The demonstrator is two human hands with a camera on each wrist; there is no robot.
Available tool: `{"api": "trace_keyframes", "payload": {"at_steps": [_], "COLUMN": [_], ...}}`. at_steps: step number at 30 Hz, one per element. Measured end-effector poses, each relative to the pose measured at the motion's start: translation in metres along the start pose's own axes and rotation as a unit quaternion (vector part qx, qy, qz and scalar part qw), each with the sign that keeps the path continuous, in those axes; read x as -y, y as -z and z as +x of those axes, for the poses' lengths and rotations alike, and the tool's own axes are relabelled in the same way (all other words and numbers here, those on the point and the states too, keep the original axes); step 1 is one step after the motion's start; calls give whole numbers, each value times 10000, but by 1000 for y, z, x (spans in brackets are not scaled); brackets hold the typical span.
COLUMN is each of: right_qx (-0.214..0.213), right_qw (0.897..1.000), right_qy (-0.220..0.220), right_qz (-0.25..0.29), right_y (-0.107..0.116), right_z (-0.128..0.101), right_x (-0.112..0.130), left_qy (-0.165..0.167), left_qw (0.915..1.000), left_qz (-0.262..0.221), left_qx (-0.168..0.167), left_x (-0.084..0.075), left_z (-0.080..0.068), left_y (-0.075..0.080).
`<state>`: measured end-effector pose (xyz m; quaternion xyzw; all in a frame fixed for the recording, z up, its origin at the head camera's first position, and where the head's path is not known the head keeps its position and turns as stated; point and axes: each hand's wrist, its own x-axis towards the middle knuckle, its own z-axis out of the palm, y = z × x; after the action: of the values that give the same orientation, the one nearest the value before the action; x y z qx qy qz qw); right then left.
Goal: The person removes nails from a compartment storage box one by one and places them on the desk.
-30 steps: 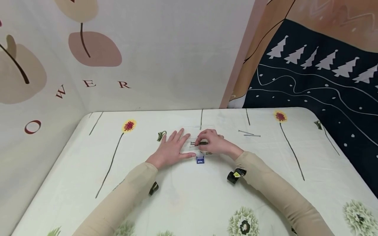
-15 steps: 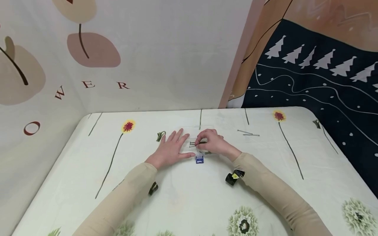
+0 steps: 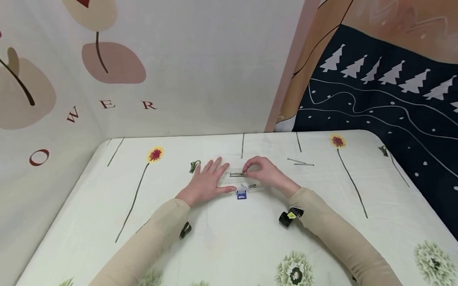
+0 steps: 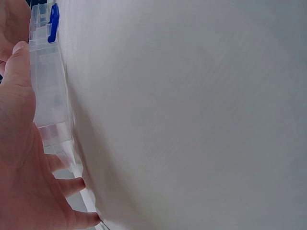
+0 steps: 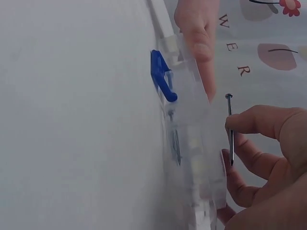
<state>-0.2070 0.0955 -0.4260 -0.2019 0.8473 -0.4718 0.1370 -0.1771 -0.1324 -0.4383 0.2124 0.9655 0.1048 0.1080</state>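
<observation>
My left hand [image 3: 205, 180] lies spread, fingers straight, over the left part of a clear plastic box [image 4: 50, 86] with a blue latch [image 3: 241, 194] at its front. My right hand [image 3: 262, 171] is above the box's right part. In the right wrist view its thumb and fingers pinch a steel nail [image 5: 230, 129], the flat head toward the left hand. Another nail [image 5: 174, 139] shows through the box wall behind the latch. In the head view, short nails [image 3: 252, 186] lie in the box near the front; the box's far edge is faint against the cloth.
Two loose nails [image 3: 300, 162] lie on the flower-printed tablecloth [image 3: 222, 246] to the right of the box. Printed cloth walls [image 3: 200, 79] stand behind the table. Each wrist carries a small black camera [image 3: 286, 218].
My right hand has shifted slightly right, uncovering more of the nails at its fingertips and those near the latch. My left hand stays in place on the box.
</observation>
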Motion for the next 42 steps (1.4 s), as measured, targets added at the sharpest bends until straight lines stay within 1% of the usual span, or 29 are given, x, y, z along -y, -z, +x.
{"api": "trace_keyframes", "payload": {"at_steps": [6, 15, 22, 29, 42], "right_qx": [-140, -196, -352, -509, -585], "right_qw": [9999, 9998, 9992, 9985, 9974], "right_qy": [6, 41, -91, -178, -257], "right_qz": [92, 70, 160, 57, -331], "right_y": [11, 21, 28, 37, 53], "right_z": [-4, -12, -18, -23, -32], "right_x": [-4, -15, -21, -27, -41], "left_qy": [67, 47, 13, -5, 36], "left_qw": [9999, 10000, 10000, 10000, 10000], "left_qz": [68, -35, 74, 69, 69], "left_qx": [66, -20, -34, -26, 36], "left_x": [1, -1, 0, 0, -1], "left_z": [-1, -1, 0, 0, 0], "left_y": [0, 0, 0, 0, -1]}}
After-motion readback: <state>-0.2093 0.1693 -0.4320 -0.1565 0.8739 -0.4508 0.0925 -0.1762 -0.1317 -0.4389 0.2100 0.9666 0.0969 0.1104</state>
